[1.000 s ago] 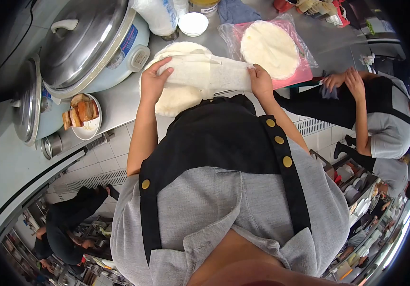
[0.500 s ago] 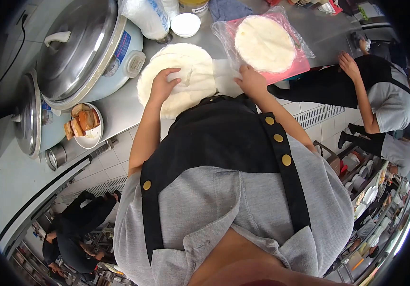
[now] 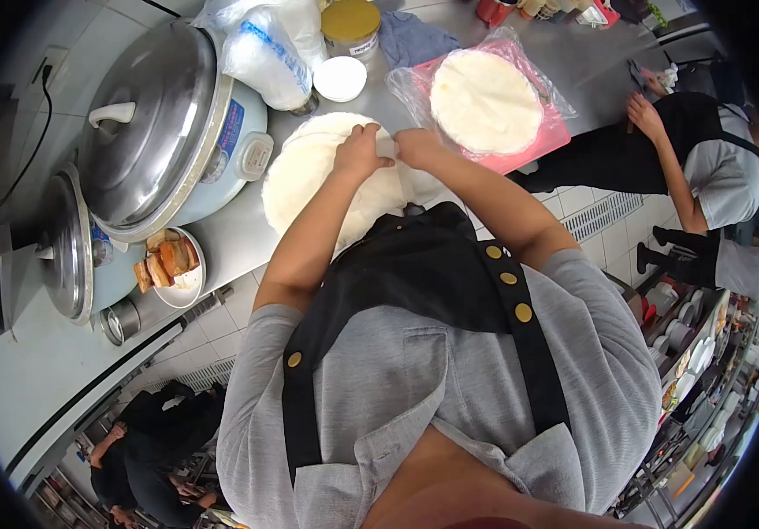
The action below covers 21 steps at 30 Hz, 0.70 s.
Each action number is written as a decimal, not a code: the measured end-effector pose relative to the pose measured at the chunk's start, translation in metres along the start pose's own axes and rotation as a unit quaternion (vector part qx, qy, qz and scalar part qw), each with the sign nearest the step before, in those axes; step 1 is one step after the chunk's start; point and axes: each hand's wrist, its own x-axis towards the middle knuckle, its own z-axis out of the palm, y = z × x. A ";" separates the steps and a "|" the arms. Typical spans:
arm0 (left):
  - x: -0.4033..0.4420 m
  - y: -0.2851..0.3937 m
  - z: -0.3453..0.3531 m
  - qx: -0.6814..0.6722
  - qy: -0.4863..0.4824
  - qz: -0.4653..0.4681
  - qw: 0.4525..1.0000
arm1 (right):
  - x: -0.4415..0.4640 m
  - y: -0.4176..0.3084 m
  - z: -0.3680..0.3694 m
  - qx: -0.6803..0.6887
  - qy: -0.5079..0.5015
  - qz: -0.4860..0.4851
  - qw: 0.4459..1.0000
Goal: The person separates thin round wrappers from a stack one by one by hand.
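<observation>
A stack of round, pale, thin flatbreads (image 3: 296, 189) lies on the steel counter in front of me. My left hand (image 3: 360, 156) rests on its upper right part, thumb and fingers apart. Close beside it, my right hand (image 3: 422, 148) has its fingers pinched at the stack's right edge, on a thin whitish sheet (image 3: 408, 183). That sheet hangs over the edge of the stack; whether it is paper or plastic I cannot tell. Another round flatbread (image 3: 485, 101) lies to the right, on clear plastic over a pink board (image 3: 549, 141).
Two big lidded rice cookers (image 3: 163, 132) stand at left, near a bowl (image 3: 193, 286) of browned chunks. Behind the stack are a white bowl (image 3: 340, 79), a yellow-lidded tub (image 3: 350, 31), plastic bags (image 3: 269, 57) and a blue cloth (image 3: 416, 40). A co-worker (image 3: 706, 150) stands at right.
My left hand has moved right across the stack. My right hand has shifted left with the thin sheet, so both hands are now close together. The camera view has tilted slightly.
</observation>
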 end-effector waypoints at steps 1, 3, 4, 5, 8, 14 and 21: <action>-0.002 -0.003 -0.002 -0.001 -0.005 -0.001 1.000 | -0.007 0.002 -0.007 0.002 -0.004 0.002 1.000; -0.004 -0.005 -0.015 -0.067 -0.070 0.001 0.995 | -0.025 0.003 -0.037 0.117 -0.083 -0.060 0.988; -0.007 0.000 -0.022 -0.067 -0.072 0.001 0.995 | -0.029 0.008 -0.035 0.119 -0.084 -0.058 0.988; -0.012 0.005 -0.031 -0.068 -0.079 -0.009 0.994 | -0.034 0.014 -0.033 0.137 -0.035 -0.100 0.985; -0.019 0.003 -0.034 -0.092 -0.100 -0.017 0.991 | -0.045 0.023 -0.031 0.162 0.027 -0.134 0.977; -0.036 0.022 -0.028 -0.155 0.060 0.127 0.978 | -0.090 0.011 -0.043 0.249 0.047 -0.140 0.957; -0.039 0.093 -0.053 -0.152 -0.135 0.188 0.961 | -0.171 0.016 -0.029 0.321 0.222 -0.023 0.920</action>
